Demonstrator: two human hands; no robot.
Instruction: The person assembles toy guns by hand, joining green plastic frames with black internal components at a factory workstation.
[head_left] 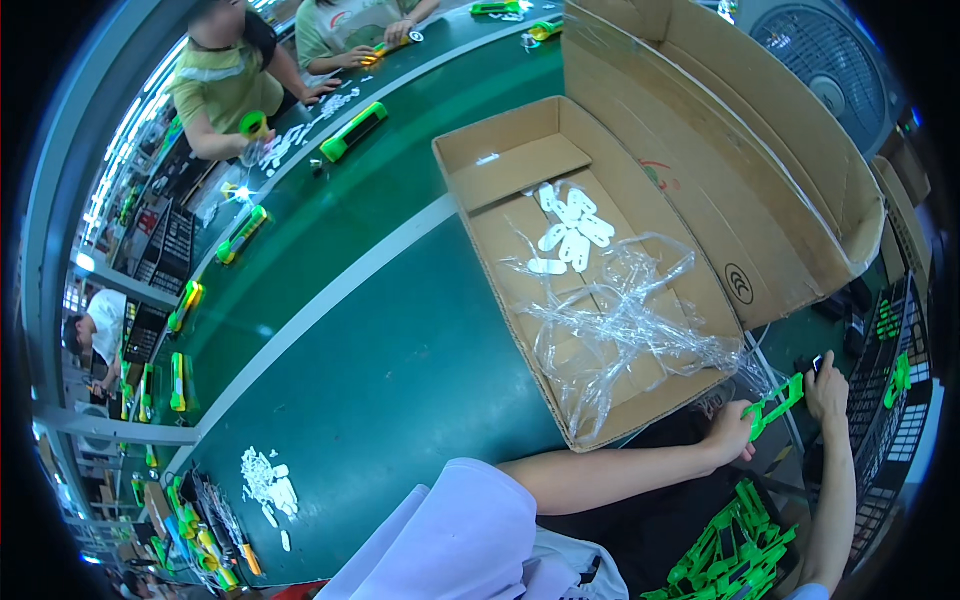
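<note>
My left hand (730, 437) reaches across to the right, past the near corner of the cardboard box. Its fingers are closed on a bright green plastic frame (785, 402). My right hand (828, 392) is just beyond that frame, its fingers curled around a small dark piece I cannot make out. Below both hands, many more green plastic frames (735, 545) lie heaped on something black by my lap. The open cardboard box (540, 392) holds crumpled clear plastic film (640, 315) and several white oblong pieces (575, 225).
Black crates (890, 400) stand on the right, beneath a fan (825, 65). Small white parts (268, 485) lie on the green table (400, 350). Beyond a metal rail, a green conveyor (290, 250) carries green-and-yellow devices (355, 132). Other people (215, 90) work along its far side.
</note>
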